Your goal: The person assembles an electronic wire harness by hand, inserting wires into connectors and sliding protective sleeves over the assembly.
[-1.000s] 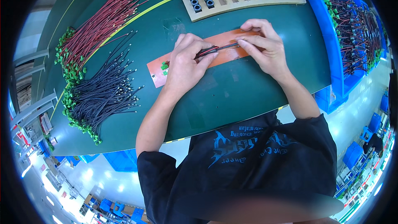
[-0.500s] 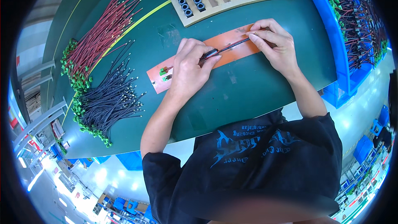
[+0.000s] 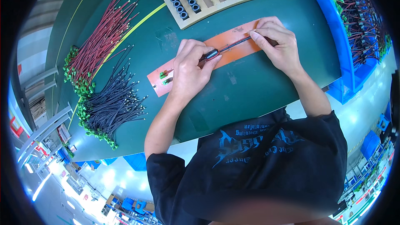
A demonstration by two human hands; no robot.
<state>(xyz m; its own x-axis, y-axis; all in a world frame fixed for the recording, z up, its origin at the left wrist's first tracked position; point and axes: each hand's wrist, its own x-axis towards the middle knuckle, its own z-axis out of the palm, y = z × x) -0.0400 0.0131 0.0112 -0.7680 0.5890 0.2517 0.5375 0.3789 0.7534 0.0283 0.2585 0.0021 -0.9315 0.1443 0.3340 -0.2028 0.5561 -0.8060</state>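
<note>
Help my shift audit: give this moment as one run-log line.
left hand: gripping black cylinder | right hand: pinching red and black wires | underneath: orange board | left side: red wire pile, black wire pile

left fingers (image 3: 213, 62) grip black cylinder (image 3: 212, 53) on wires (image 3: 235, 44) | right fingers (image 3: 261, 41) pinch wires | orange board (image 3: 239, 54) beneath
</note>
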